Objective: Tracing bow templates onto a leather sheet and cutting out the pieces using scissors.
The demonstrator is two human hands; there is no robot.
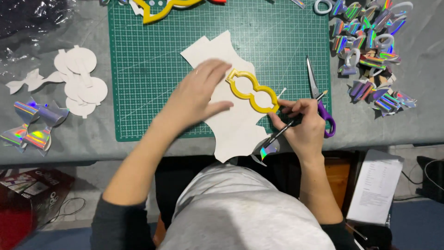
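On the green cutting mat (148,83), centre of worktop, left hand (196,95) lies flat w/ fingers spread, pressing the yellow template (252,91) onto the white sheet (231,129). Right hand (303,127) grips a pencil (296,119), tip at template's right end. Best kept pinned firm, pencil tight to the rim. Sheet overhangs the mat's near edge. Scissors (319,99) just beside right hand; more room left of sheet.

On the desk (92,143) a cutting mat (138,69) carries a sheet (236,125) with a template (252,91) on it, scissors (319,97) just right of it, cut rounds (81,81) left of the mat, folded strips (370,41) piled far right.
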